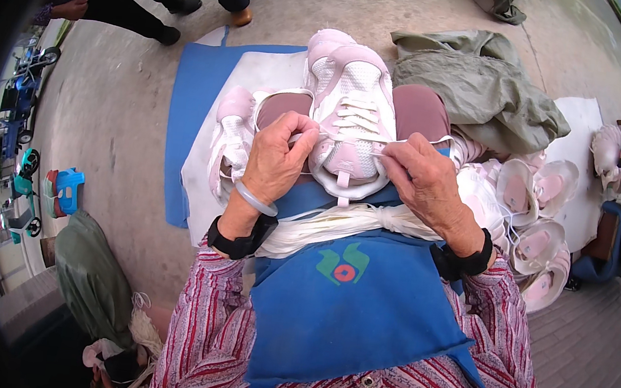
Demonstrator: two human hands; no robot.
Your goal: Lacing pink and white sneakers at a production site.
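A shoe (350, 114) is set upright on the lap, between the left hand (276, 161) and the right hand (425, 182), which are closed on its lace (363, 136) from either side. A bundle of laces (338, 224) is laid across the apron (359, 307), just behind the hands. A second shoe (231, 135) is placed left of the first, on a mat (190, 104). A pile of shoes (533, 227) is stacked to the right. A cloth (484, 83) is spread beyond the pile.
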